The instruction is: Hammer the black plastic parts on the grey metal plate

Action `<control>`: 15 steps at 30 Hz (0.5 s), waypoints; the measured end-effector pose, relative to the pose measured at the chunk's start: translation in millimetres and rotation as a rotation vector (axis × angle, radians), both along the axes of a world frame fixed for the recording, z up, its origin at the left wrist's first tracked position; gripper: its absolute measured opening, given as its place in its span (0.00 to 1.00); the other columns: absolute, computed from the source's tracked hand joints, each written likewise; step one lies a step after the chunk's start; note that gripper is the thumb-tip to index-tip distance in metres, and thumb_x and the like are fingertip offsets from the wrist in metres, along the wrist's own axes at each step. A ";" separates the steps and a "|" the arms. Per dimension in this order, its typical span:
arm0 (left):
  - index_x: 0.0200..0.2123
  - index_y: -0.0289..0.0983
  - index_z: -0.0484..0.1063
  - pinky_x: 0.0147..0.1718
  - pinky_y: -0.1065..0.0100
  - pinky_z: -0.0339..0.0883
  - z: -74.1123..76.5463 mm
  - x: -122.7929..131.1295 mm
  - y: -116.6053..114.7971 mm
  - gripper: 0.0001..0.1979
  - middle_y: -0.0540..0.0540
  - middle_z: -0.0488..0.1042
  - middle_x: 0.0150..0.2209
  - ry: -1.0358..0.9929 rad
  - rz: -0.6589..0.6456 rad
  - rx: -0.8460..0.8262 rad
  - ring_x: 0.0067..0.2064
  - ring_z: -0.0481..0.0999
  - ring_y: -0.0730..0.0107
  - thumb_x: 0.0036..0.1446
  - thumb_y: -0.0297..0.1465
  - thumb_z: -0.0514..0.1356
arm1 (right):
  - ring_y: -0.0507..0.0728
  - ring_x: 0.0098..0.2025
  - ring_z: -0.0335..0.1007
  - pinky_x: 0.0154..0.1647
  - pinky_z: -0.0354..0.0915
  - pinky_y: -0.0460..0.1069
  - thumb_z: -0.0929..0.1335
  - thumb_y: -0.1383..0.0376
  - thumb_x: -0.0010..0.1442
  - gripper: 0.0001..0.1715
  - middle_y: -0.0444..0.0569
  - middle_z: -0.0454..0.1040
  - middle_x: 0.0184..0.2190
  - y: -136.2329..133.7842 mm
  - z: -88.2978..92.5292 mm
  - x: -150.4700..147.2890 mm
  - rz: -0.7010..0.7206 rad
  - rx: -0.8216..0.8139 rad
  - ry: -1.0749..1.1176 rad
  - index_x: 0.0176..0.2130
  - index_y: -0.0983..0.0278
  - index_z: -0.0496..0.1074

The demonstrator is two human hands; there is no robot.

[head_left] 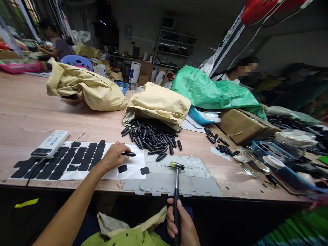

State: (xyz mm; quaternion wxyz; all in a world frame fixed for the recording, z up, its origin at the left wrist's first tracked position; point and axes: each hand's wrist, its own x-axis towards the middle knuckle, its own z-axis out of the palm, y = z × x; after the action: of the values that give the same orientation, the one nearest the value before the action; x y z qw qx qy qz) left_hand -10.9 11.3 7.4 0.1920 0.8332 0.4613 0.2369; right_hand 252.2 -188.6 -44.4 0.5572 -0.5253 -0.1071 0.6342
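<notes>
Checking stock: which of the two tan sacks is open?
The nearer tan sack, beside the green bag: black pieces spill from its mouth; the farther sack shows none.

Matt, pale wood grain on the desk (30, 109). Creased, rough brown paper on the far sacks (159, 102); crinkled woven plastic on the green bag (212, 90). Glossy hard plastic on the black tubes (151, 138). Dull, rubbery black on the pads (77, 157). Shiny metal on the hammer (176, 186) head and shaft, matt black on the grip.

dim room | table evenly lit | edges warped (right side blurred)
</notes>
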 end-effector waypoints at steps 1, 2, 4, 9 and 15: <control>0.38 0.42 0.75 0.43 0.60 0.62 1.6 12.2 -5.3 0.06 0.48 0.76 0.37 -0.041 -0.012 -0.007 0.42 0.70 0.61 0.57 0.31 0.61 | 0.43 0.14 0.47 0.13 0.47 0.41 0.70 0.44 0.54 0.29 0.36 0.63 0.19 0.1 -0.1 -0.3 0.000 0.002 -0.003 0.42 0.64 0.70; 0.39 0.42 0.75 0.43 0.60 0.62 2.4 25.8 -10.0 0.06 0.49 0.76 0.38 -0.073 -0.020 -0.007 0.42 0.70 0.62 0.57 0.32 0.61 | 0.43 0.14 0.47 0.13 0.47 0.41 0.70 0.44 0.55 0.29 0.36 0.63 0.19 0.2 0.1 -0.6 0.001 0.002 -0.005 0.42 0.64 0.70; 0.39 0.41 0.75 0.42 0.61 0.62 1.3 53.6 -16.7 0.06 0.49 0.76 0.38 -0.091 -0.025 -0.004 0.42 0.69 0.61 0.56 0.32 0.63 | 0.43 0.14 0.47 0.13 0.47 0.41 0.70 0.44 0.54 0.28 0.36 0.62 0.19 0.2 1.5 -0.7 0.001 -0.003 -0.010 0.42 0.64 0.70; 0.36 0.40 0.77 0.39 0.62 0.61 -15.1 92.5 -15.9 0.06 0.48 0.75 0.35 -0.039 -0.024 -0.069 0.41 0.68 0.60 0.53 0.33 0.65 | 0.43 0.14 0.47 0.13 0.47 0.41 0.70 0.42 0.53 0.31 0.36 0.61 0.19 0.2 6.1 0.9 0.016 -0.035 -0.059 0.42 0.64 0.70; 0.36 0.41 0.78 0.40 0.63 0.60 -24.1 90.6 -11.2 0.06 0.49 0.74 0.34 -0.046 -0.025 -0.101 0.41 0.67 0.62 0.54 0.34 0.64 | 0.46 0.14 0.51 0.12 0.50 0.44 0.68 0.36 0.49 0.39 0.36 0.61 0.18 -0.8 6.0 -4.8 0.011 -0.057 -0.502 0.43 0.65 0.71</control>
State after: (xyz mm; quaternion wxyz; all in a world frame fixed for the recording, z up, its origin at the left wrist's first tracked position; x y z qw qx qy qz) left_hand 79.7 0.1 -16.7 0.2474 0.8225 0.4577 0.2299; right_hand 247.5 -189.3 -38.4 0.4946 -0.6812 -0.2271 0.4897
